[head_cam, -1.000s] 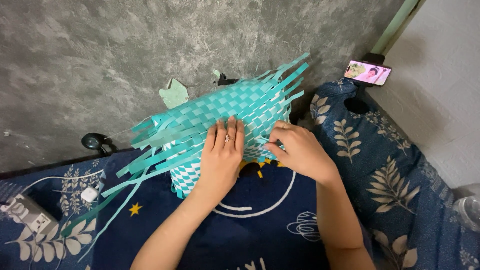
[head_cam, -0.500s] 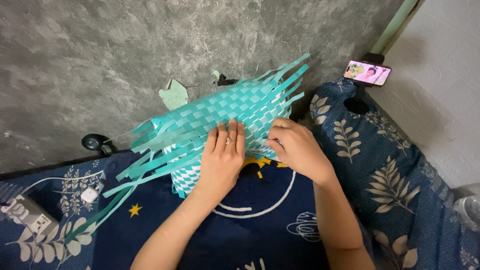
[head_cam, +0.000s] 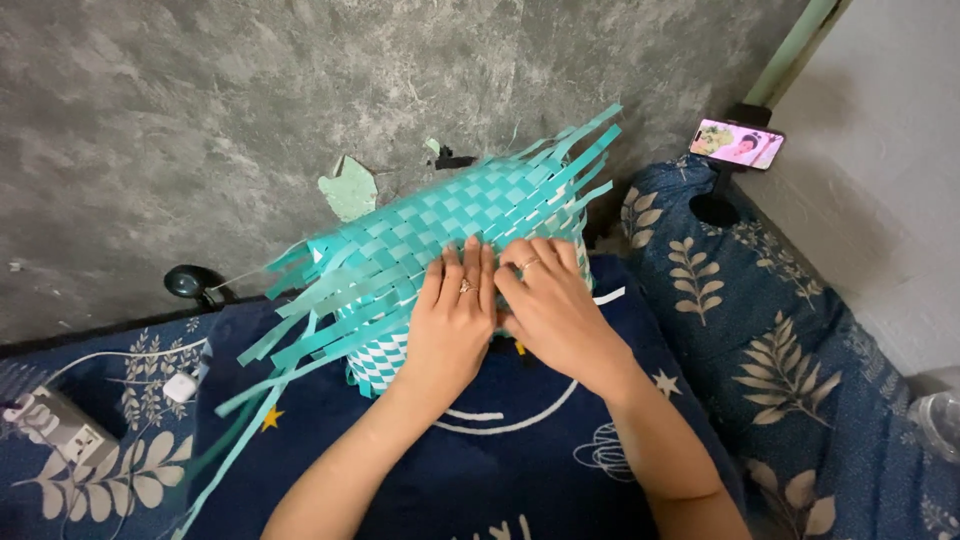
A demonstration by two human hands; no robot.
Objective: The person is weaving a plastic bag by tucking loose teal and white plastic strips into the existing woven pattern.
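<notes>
Both hands, left hand and right hand, press flat on the teal woven basket; its base is hidden beneath them toward 6 o'clock.

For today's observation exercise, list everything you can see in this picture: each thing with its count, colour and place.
Woven strip basket: one, teal and white, centre, loose strip ends fanning out at both sides.
Bedding: one, dark blue with pale leaf, star and line print, under everything.
Wall: grey mottled, behind, with a peeled green patch.
Phone: one, screen lit, on a black stand, upper right.
Power strip: one, white, lower left, with a white charger beside it.
Left hand: flat on the weave, ring on one finger.
Right hand: on the weave, touching the left, ring on one finger.
</notes>
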